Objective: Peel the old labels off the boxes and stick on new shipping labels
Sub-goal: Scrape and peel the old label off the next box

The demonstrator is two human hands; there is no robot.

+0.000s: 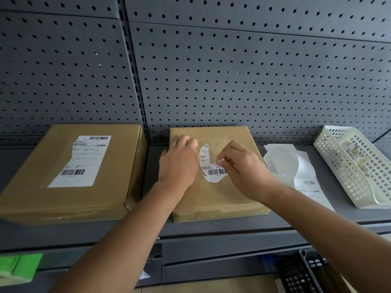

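On middle box (222,197): left hand (179,161), 9 o'clock of torn label (213,173), presses down, grasping nothing; right hand (243,166), 3 o'clock, pinches label's lifted edge.

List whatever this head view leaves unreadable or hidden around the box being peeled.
Head view, print on the torn label, pinched by the right hand: too small to read.
Head view, fingertips of the left hand: hidden by its own knuckles on the middle box.
Head view, contents of the white basket: blurred, corner cut off by the right edge.
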